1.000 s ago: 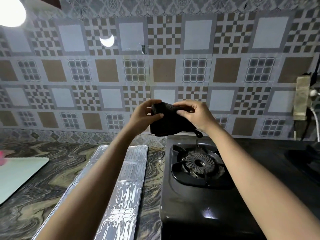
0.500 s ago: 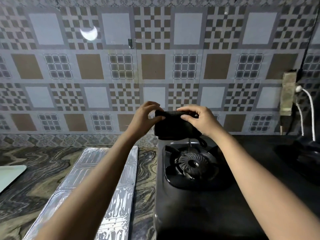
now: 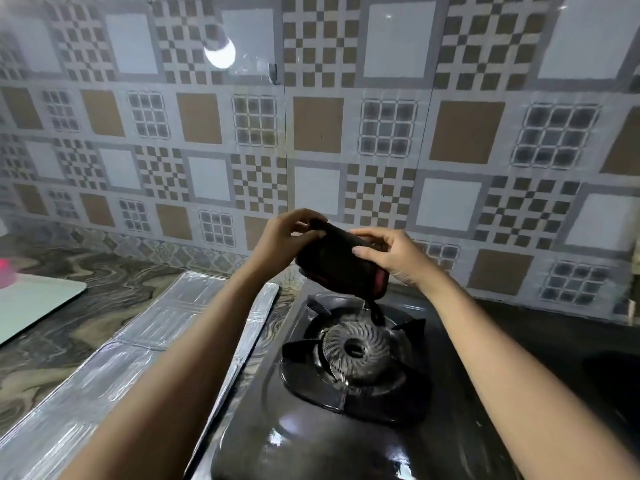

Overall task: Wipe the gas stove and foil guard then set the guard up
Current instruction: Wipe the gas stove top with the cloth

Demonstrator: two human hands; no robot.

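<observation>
A dark folded cloth (image 3: 337, 266) with a red edge is held in the air above the back of the black gas stove (image 3: 311, 427). My left hand (image 3: 282, 240) grips its left end and my right hand (image 3: 393, 256) pinches its right end. A corner of the cloth hangs down over the round burner (image 3: 353, 349). The silver foil guard (image 3: 114, 368) lies flat on the marbled counter, just left of the stove, partly hidden by my left forearm.
A pale board (image 3: 31, 303) lies at the left edge of the counter with something pink (image 3: 5, 271) beside it. The patterned tiled wall (image 3: 318, 133) rises right behind the stove. A dark object (image 3: 616, 372) sits at the far right.
The cloth has tilted so its right end is lower, and the camera view has turned slightly to the left and down. Both hands keep hold of the cloth above the burner.
</observation>
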